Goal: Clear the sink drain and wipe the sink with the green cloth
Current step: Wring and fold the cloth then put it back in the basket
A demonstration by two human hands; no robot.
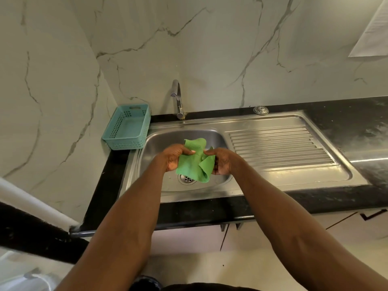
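Both the left hand point(172, 157) and right hand point(223, 161) pinched the green cloth point(195, 162) above the sink point(210, 181) (drain point(186, 178) apparently clear), so wiping looked next, needing the cloth pressed down.

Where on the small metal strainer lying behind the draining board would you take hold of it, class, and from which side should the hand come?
Grip the strainer across its raised domed middle, pinching opposite edges of the dome, with the hand coming straight down from above. It lies flat on the rim of the sink close to the wall, so its thin flange gives little to catch sideways, and the wall blocks any approach from behind.
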